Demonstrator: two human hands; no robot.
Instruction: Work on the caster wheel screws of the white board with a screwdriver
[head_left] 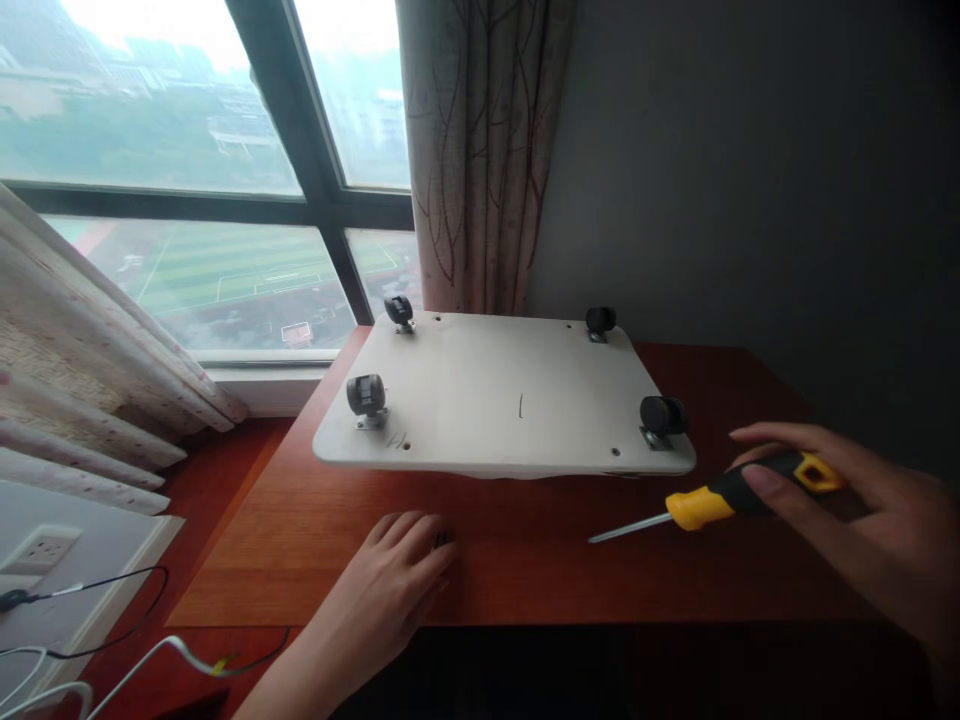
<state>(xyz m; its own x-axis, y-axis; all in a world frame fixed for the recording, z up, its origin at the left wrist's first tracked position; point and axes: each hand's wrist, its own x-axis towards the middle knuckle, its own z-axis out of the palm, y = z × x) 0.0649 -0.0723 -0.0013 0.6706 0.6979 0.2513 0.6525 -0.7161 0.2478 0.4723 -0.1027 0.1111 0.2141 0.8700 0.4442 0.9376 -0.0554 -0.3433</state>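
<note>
In my right hand (874,510) is a screwdriver (701,507) with a black and yellow handle, its metal shaft pointing left over the table. My left hand (409,560) rests on the table near its front edge, fingers curled round something small and dark (442,538) that is too hidden to name. Beyond both hands a white board (480,385) with rounded corners lies underside up. A black caster stands at each corner: front left (366,397), front right (661,418), back left (399,312) and back right (599,322). Small holes show near the board's edges.
The reddish wooden table (300,560) carries the board. Behind it hang a patterned curtain (480,150) and a grey wall (712,180). A window (225,280) is at the left. White and black cables (176,645) run by a wall socket (45,548) at lower left.
</note>
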